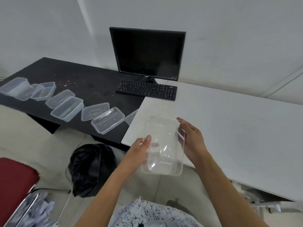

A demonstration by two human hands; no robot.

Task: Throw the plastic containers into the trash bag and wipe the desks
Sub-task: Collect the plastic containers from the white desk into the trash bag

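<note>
I hold a clear plastic container [164, 145] in the air over the near edge of the white desk [237, 128]. My left hand [139, 149] grips its left side, thumb on top. My right hand [191, 141] lies against its right side with the fingers nearly straight. Several more clear containers and lids [67, 108] lie in a row along the front of the black desk [91, 79]. The black trash bag [92, 167] sits on the floor below my left forearm, its mouth facing up.
A black monitor [147, 53] and keyboard [146, 90] stand at the back where the two desks meet. A red chair seat [14, 185] with a chrome frame is at the lower left. Crumbs speckle the black desk.
</note>
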